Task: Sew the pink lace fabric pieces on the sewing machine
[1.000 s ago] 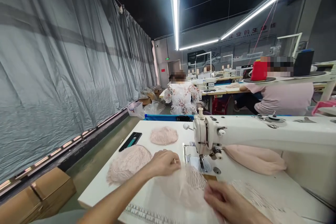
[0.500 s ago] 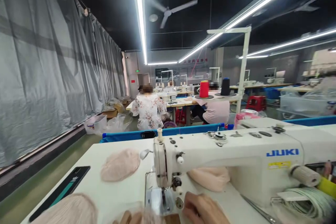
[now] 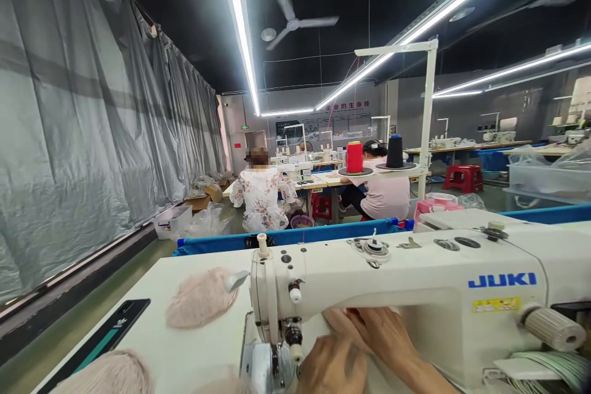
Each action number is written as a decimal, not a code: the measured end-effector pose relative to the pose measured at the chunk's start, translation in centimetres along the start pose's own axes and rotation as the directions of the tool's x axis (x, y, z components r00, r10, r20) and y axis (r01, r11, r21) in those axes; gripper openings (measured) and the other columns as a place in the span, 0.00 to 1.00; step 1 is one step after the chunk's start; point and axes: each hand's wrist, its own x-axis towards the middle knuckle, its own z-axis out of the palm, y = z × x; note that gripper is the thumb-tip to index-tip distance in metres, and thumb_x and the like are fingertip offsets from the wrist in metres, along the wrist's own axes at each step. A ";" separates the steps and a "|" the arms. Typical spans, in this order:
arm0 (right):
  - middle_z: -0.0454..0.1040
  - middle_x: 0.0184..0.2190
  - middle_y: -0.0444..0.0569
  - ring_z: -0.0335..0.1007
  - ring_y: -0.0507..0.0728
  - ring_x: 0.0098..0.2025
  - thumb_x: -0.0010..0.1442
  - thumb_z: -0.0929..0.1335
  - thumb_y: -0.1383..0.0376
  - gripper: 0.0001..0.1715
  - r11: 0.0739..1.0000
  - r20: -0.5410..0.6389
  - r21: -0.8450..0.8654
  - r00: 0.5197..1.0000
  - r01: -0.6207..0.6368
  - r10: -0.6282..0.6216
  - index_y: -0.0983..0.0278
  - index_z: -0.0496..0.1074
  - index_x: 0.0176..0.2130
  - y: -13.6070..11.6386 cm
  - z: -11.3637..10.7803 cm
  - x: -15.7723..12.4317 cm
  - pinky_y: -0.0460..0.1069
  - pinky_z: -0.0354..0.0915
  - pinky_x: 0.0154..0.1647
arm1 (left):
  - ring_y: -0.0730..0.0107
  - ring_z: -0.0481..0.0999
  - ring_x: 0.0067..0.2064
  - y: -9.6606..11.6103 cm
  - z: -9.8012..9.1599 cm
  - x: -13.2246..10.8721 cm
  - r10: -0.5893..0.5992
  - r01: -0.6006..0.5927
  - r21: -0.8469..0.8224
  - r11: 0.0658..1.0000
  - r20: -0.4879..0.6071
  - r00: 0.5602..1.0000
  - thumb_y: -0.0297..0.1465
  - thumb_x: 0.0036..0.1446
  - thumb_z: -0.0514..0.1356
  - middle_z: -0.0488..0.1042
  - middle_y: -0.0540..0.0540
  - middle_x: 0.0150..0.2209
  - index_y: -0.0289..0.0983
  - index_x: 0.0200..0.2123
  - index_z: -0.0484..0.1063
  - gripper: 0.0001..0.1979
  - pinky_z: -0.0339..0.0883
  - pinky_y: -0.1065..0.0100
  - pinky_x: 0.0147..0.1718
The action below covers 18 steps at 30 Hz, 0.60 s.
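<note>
The white JUKI sewing machine [image 3: 415, 271] spans the right half in front of me. Beneath its arm my right hand [image 3: 385, 335] is closed on a beige fabric piece [image 3: 344, 326], its fingertips partly hidden. My left hand [image 3: 335, 366] is just right of the needle area, close to that piece; motion smears its fingers, and whether it holds anything does not show. A round pinkish-beige fabric piece [image 3: 203, 298] lies on the table left of the machine head. Another pile of the same fabric [image 3: 108, 375] is at the bottom left.
A black and green strip-shaped item [image 3: 99, 338] lies along the table's left edge. Red [image 3: 354, 157] and black [image 3: 394, 152] thread cones stand behind the machine. Blue cloth [image 3: 286, 234] borders the table's far side. Two people sit at tables farther ahead.
My left hand has moved right, from the bottom centre past the needle area. My right hand has gone forward under the machine arm onto the beige piece, which has shifted left. The view has turned slightly.
</note>
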 end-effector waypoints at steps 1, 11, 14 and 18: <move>0.72 0.46 0.49 0.72 0.55 0.41 0.66 0.66 0.59 0.14 1.000 -0.001 0.002 1.000 0.008 -0.008 0.63 0.70 0.48 0.4 0.0 -0.3 0.53 0.71 0.40 | 0.53 0.69 0.54 0.2 0.0 1.1 0.046 -0.047 0.018 0.999 0.046 0.998 0.27 0.57 0.55 0.71 0.40 0.54 0.37 0.56 0.69 0.22 0.63 0.58 0.55; 0.78 0.33 0.50 0.77 0.57 0.31 0.69 0.58 0.58 0.20 0.980 -0.268 0.076 0.950 0.185 -0.159 0.62 0.74 0.37 0.7 -4.7 -1.7 0.49 0.72 0.28 | 0.40 0.60 0.60 -0.7 0.1 3.7 0.140 -0.158 0.064 0.985 0.221 0.965 0.24 0.45 0.59 0.62 0.27 0.59 0.23 0.59 0.61 0.35 0.51 0.45 0.61; 0.79 0.34 0.51 0.78 0.55 0.32 0.69 0.55 0.61 0.22 0.952 -0.314 0.139 0.924 0.272 -0.218 0.60 0.74 0.38 -0.1 -8.1 -3.3 0.45 0.72 0.29 | 0.42 0.57 0.62 -0.4 -0.2 3.5 0.143 -0.141 -0.024 0.990 0.202 0.969 0.23 0.44 0.59 0.61 0.32 0.61 0.30 0.60 0.62 0.36 0.47 0.46 0.62; 0.78 0.45 0.50 0.77 0.57 0.44 0.67 0.60 0.62 0.16 0.915 -0.300 0.265 0.928 0.305 -0.222 0.57 0.73 0.47 -0.3 -13.0 -7.2 0.46 0.71 0.45 | 0.49 0.55 0.63 0.4 -1.3 3.2 0.133 -0.100 -0.216 0.971 0.146 0.980 0.23 0.48 0.55 0.62 0.39 0.61 0.38 0.58 0.64 0.31 0.36 0.45 0.64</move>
